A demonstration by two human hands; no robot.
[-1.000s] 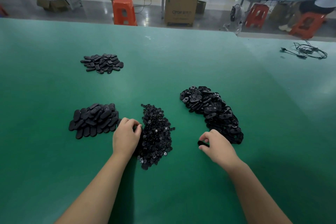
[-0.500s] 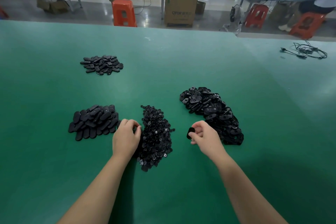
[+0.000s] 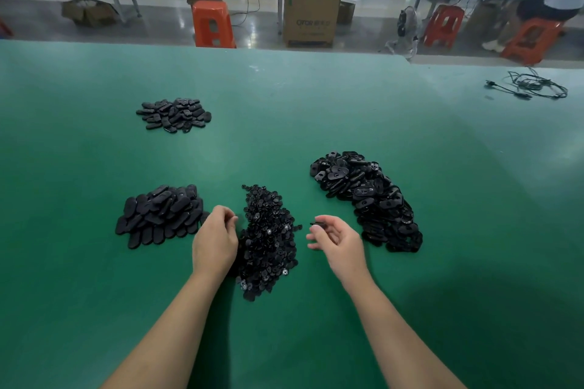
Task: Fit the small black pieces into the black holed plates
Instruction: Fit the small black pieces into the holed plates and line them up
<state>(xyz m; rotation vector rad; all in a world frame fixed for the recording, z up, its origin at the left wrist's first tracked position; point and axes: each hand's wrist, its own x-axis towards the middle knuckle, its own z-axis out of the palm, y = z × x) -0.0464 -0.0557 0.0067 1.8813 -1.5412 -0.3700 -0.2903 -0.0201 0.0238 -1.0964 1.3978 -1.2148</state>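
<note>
The right hand [image 3: 339, 241] pinches a single black holed plate [image 3: 318, 224] between thumb and fingertips, palm turned partly up, the other fingers loosely curled beneath. The plate is seen nearly edge-on, a thin dark sliver with its long axis lying roughly left to right and level, its free end pointing left toward the middle pile. It is lifted clear of the green table [image 3: 316, 110], just right of that pile.

The left hand [image 3: 215, 238] is curled, knuckles up, with its fingertips drawn together at the left edge of the pile of small black pieces [image 3: 268, 240]. Whether a piece sits between those fingertips cannot be told; the spot is dark and blurred.

The small pieces form a narrow heap running away from the person, between the two hands; a few show pale round centres. To the right, just beyond the right hand, the heap of holed plates [image 3: 366, 199] curves from upper left to lower right, the ovals lying at mixed angles, some showing a slot. To the left of the left hand lies a stack of plain oval plates [image 3: 161, 215], most with their long axes tilted up and to the right. Farther off, toward the upper left, a smaller flat cluster of oval parts [image 3: 173, 115] lies well apart from the rest.

A tangled black cable [image 3: 534, 87] lies near the far right edge of the table.
</note>
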